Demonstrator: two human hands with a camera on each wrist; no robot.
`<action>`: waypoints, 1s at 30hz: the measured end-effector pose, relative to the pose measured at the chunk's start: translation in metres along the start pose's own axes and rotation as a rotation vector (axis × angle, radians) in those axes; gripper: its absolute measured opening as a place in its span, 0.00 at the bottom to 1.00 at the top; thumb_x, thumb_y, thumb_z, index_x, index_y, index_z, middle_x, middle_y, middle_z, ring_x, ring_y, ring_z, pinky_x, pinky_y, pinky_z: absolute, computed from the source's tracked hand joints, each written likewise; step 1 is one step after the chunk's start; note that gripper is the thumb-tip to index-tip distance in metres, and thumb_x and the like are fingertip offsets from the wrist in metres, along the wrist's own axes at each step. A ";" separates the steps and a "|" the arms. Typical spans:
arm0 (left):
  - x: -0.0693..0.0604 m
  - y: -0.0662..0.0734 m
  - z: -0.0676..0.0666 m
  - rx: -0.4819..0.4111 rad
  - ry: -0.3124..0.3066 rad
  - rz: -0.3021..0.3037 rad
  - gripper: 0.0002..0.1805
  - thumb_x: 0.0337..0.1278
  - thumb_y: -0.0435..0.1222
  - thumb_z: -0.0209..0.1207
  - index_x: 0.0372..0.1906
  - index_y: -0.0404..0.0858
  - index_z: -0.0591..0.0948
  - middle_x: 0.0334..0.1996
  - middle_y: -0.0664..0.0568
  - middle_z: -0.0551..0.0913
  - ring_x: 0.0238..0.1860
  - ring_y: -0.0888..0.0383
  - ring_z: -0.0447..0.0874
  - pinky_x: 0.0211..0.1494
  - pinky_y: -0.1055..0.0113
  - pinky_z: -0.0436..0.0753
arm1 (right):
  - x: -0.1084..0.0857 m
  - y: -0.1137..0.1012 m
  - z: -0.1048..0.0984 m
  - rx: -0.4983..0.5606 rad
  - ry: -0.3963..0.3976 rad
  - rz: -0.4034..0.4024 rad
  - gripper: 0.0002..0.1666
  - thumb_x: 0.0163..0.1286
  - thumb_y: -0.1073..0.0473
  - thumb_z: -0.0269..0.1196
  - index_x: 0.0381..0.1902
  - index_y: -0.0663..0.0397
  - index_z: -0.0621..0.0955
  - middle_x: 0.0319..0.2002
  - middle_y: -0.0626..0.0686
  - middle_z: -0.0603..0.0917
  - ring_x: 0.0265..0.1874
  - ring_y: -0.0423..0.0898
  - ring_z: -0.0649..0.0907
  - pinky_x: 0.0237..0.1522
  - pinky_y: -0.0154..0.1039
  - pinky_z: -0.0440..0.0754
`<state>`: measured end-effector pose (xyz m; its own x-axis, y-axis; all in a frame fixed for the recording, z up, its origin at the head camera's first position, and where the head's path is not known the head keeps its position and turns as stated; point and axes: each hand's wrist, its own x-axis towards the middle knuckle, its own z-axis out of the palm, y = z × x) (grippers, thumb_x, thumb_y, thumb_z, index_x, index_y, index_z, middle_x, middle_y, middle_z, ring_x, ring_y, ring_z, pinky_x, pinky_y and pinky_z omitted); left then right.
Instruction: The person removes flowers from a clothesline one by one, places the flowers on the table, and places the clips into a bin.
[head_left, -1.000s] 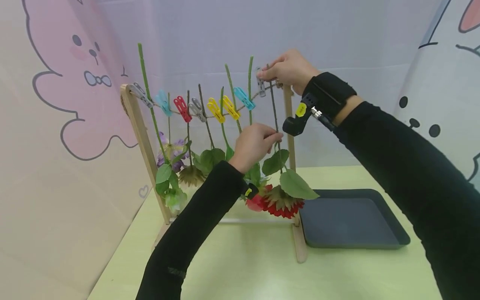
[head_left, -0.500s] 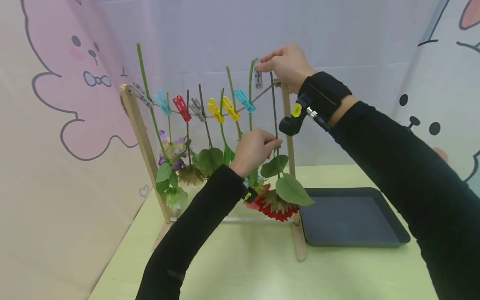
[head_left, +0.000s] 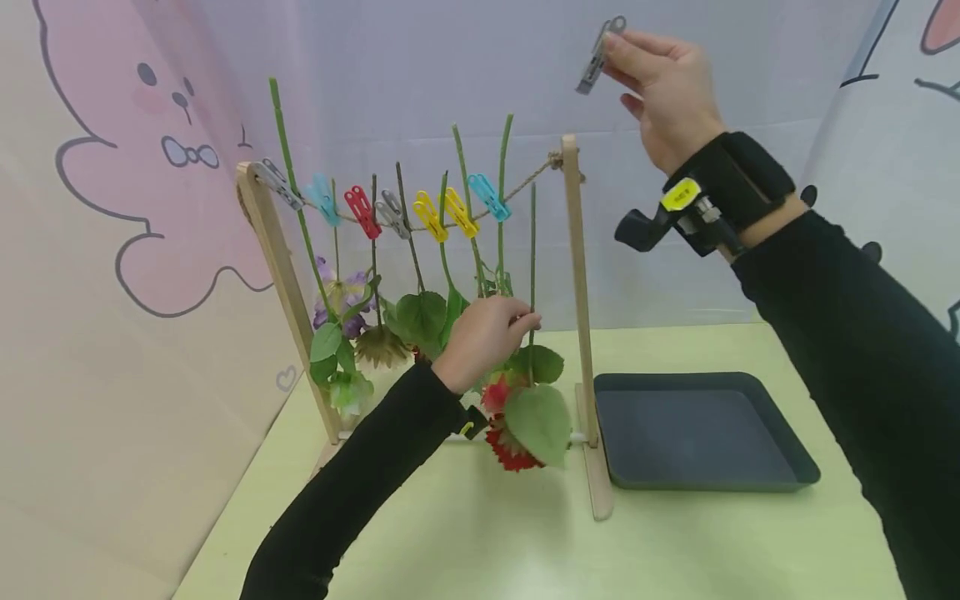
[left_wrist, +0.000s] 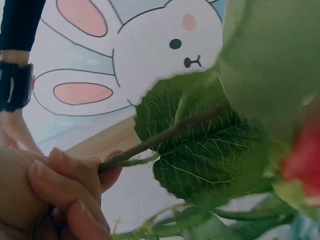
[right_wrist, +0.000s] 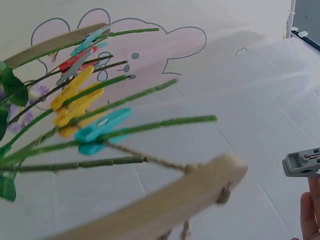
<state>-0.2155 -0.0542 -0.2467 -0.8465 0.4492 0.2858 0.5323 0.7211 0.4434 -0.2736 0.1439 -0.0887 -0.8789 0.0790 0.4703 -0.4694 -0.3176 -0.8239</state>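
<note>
My left hand [head_left: 487, 337] pinches the dark stem [left_wrist: 170, 131] of an artificial red flower [head_left: 512, 450], which hangs head down with broad green leaves [head_left: 538, 421]. Its stem top stands free, below the right end of the twine [head_left: 532, 177]. Up at the right, clear of the rack, my right hand [head_left: 675, 96] pinches a grey clothespin [head_left: 596, 62]; part of that clothespin shows at the right wrist view's edge. Along the twine, clothespins in grey, light blue, red [head_left: 363, 212], yellow [head_left: 431, 217] and blue [head_left: 489, 197] clip other upside-down flower stems.
A wooden rack [head_left: 581, 292] carries the twine between its two posts. Right of its foot lies a dark grey tray [head_left: 705, 479] on the pale green table [head_left: 480, 533]. Curtains with cartoon animals hang behind and at the left.
The grey clothespin has come off the twine and risen to the upper right in my right hand. My left hand has moved down and slightly left with the red flower.
</note>
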 end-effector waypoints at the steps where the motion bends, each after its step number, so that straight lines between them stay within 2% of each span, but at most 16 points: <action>1: -0.004 -0.002 0.001 0.014 -0.018 0.007 0.13 0.66 0.40 0.49 0.32 0.42 0.83 0.13 0.56 0.68 0.15 0.62 0.63 0.23 0.72 0.60 | -0.003 0.002 -0.008 -0.011 0.001 -0.022 0.03 0.61 0.62 0.62 0.33 0.55 0.82 0.32 0.47 0.81 0.41 0.40 0.76 0.47 0.30 0.58; 3: -0.011 -0.008 0.004 0.060 -0.059 0.036 0.11 0.66 0.39 0.49 0.35 0.42 0.82 0.15 0.54 0.72 0.16 0.61 0.66 0.26 0.72 0.63 | -0.011 0.008 -0.027 -0.072 0.006 -0.065 0.05 0.59 0.64 0.64 0.35 0.55 0.83 0.32 0.45 0.83 0.40 0.39 0.77 0.50 0.27 0.62; 4: -0.014 -0.011 0.006 0.096 -0.089 0.051 0.11 0.66 0.39 0.49 0.35 0.41 0.81 0.16 0.54 0.73 0.17 0.61 0.66 0.26 0.71 0.63 | -0.016 0.013 -0.037 -0.167 0.010 -0.084 0.07 0.59 0.63 0.65 0.37 0.55 0.83 0.32 0.43 0.83 0.40 0.38 0.78 0.50 0.27 0.63; 6: -0.022 -0.018 0.011 0.197 -0.150 0.080 0.10 0.66 0.40 0.50 0.36 0.42 0.80 0.19 0.54 0.77 0.19 0.61 0.69 0.26 0.71 0.64 | -0.029 0.027 -0.059 -0.449 0.003 -0.112 0.12 0.59 0.60 0.66 0.42 0.55 0.83 0.36 0.42 0.85 0.43 0.38 0.78 0.54 0.31 0.65; 8: -0.029 -0.026 0.018 0.327 -0.230 0.104 0.06 0.64 0.37 0.52 0.38 0.43 0.80 0.18 0.54 0.77 0.19 0.61 0.69 0.23 0.71 0.62 | -0.045 0.045 -0.081 -0.768 -0.044 -0.142 0.17 0.57 0.60 0.67 0.45 0.59 0.82 0.39 0.48 0.86 0.46 0.44 0.80 0.59 0.42 0.67; 10: -0.038 -0.033 0.026 0.458 -0.295 0.129 0.05 0.61 0.34 0.54 0.38 0.45 0.80 0.16 0.56 0.75 0.18 0.62 0.67 0.21 0.71 0.61 | -0.062 0.067 -0.102 -1.075 -0.142 -0.217 0.19 0.56 0.60 0.67 0.45 0.62 0.81 0.41 0.55 0.86 0.47 0.52 0.80 0.55 0.49 0.68; 12: -0.046 -0.042 0.035 0.580 -0.328 0.171 0.04 0.58 0.32 0.56 0.32 0.46 0.78 0.13 0.58 0.71 0.17 0.63 0.63 0.19 0.71 0.61 | -0.079 0.091 -0.120 -1.251 -0.270 -0.316 0.18 0.54 0.62 0.68 0.42 0.66 0.82 0.39 0.63 0.85 0.43 0.61 0.80 0.50 0.56 0.69; 15: -0.057 -0.054 0.047 0.758 -0.317 0.249 0.10 0.55 0.33 0.59 0.21 0.46 0.75 0.11 0.59 0.69 0.15 0.64 0.60 0.18 0.72 0.61 | -0.099 0.123 -0.145 -1.431 -0.439 -0.463 0.15 0.49 0.64 0.70 0.36 0.64 0.84 0.30 0.60 0.85 0.35 0.59 0.79 0.44 0.56 0.69; 19: -0.071 -0.067 0.066 0.988 -0.300 0.285 0.19 0.53 0.33 0.60 0.11 0.46 0.70 0.10 0.60 0.66 0.15 0.66 0.55 0.17 0.71 0.58 | -0.124 0.156 -0.174 -1.670 -0.638 -0.615 0.13 0.45 0.62 0.72 0.31 0.57 0.84 0.27 0.55 0.83 0.33 0.54 0.79 0.42 0.52 0.69; 21: -0.070 -0.091 0.089 1.077 -0.332 0.260 0.20 0.53 0.35 0.60 0.10 0.47 0.70 0.10 0.60 0.67 0.15 0.65 0.55 0.16 0.70 0.59 | -0.136 0.169 -0.187 -1.769 -0.734 -0.655 0.11 0.45 0.62 0.72 0.28 0.55 0.83 0.25 0.53 0.82 0.31 0.52 0.78 0.41 0.49 0.71; 22: -0.071 -0.099 0.096 1.107 -0.319 0.262 0.19 0.54 0.34 0.60 0.10 0.47 0.70 0.11 0.61 0.67 0.15 0.65 0.55 0.17 0.70 0.59 | -0.141 0.174 -0.193 -1.810 -0.775 -0.660 0.10 0.44 0.62 0.72 0.27 0.55 0.82 0.25 0.53 0.81 0.30 0.52 0.78 0.40 0.48 0.71; 25: -0.068 -0.161 0.147 1.142 -0.229 0.321 0.20 0.47 0.34 0.60 0.08 0.49 0.66 0.09 0.61 0.61 0.15 0.63 0.50 0.16 0.66 0.54 | -0.152 0.186 -0.210 -1.883 -0.839 -0.619 0.09 0.44 0.61 0.72 0.23 0.53 0.81 0.22 0.51 0.79 0.28 0.50 0.76 0.40 0.46 0.71; 26: -0.065 -0.174 0.159 1.145 -0.257 0.300 0.20 0.46 0.34 0.60 0.07 0.49 0.67 0.09 0.61 0.61 0.15 0.63 0.50 0.16 0.66 0.55 | -0.155 0.189 -0.215 -1.894 -0.844 -0.609 0.09 0.44 0.61 0.72 0.22 0.53 0.81 0.22 0.50 0.79 0.27 0.49 0.75 0.39 0.46 0.71; 27: -0.066 -0.179 0.164 1.145 -0.254 0.302 0.20 0.45 0.34 0.60 0.07 0.49 0.67 0.09 0.61 0.59 0.15 0.62 0.49 0.16 0.65 0.54 | -0.158 0.192 -0.220 -1.899 -0.848 -0.595 0.09 0.44 0.62 0.72 0.21 0.53 0.80 0.21 0.50 0.78 0.26 0.49 0.75 0.38 0.46 0.72; 29: -0.071 -0.173 0.164 1.130 -0.285 0.284 0.20 0.45 0.34 0.61 0.08 0.49 0.66 0.10 0.61 0.57 0.17 0.62 0.47 0.18 0.66 0.52 | -0.162 0.197 -0.227 -1.904 -0.854 -0.560 0.07 0.45 0.62 0.71 0.21 0.53 0.81 0.21 0.50 0.79 0.25 0.48 0.75 0.37 0.45 0.72; 30: -0.074 -0.159 0.154 1.134 -0.325 0.252 0.19 0.48 0.35 0.61 0.09 0.49 0.68 0.11 0.61 0.57 0.17 0.62 0.48 0.20 0.67 0.52 | -0.164 0.199 -0.230 -1.908 -0.859 -0.544 0.07 0.46 0.63 0.71 0.21 0.52 0.81 0.20 0.50 0.79 0.25 0.48 0.75 0.37 0.44 0.72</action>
<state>-0.2383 -0.1204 -0.4694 -0.7687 0.6383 -0.0423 0.5120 0.5742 -0.6389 -0.2417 0.2854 -0.4027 -0.6776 -0.6937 0.2442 -0.5662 0.7040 0.4288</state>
